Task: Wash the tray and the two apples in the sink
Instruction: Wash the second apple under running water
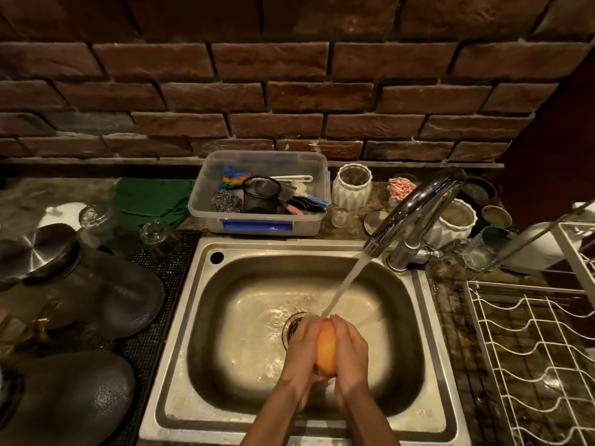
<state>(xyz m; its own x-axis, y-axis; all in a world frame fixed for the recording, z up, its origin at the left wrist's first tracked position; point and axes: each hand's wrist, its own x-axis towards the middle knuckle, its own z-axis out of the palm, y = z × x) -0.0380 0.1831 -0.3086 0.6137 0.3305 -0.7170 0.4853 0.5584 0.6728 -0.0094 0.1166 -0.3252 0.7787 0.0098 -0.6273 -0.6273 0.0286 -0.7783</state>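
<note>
1. Left hand [302, 349] and right hand [351, 346] cup 1 apple [326, 349] over the sink [193, 317], under the water stream [347, 284].
2. Turn it, rubbing all round.
3. Tray, perhaps out of view.

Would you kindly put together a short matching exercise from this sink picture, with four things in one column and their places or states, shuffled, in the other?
Things:
1. apple
2. faucet
3. clear plastic bin
4. white wire rack

Places or states:
A. on the counter to the right of the sink
B. running, with a stream of water falling into the basin
C. held between the left hand and the right hand over the drain
D. behind the sink against the brick wall, holding scrubbers and brushes

Pairs: 1-C, 2-B, 3-D, 4-A
</note>
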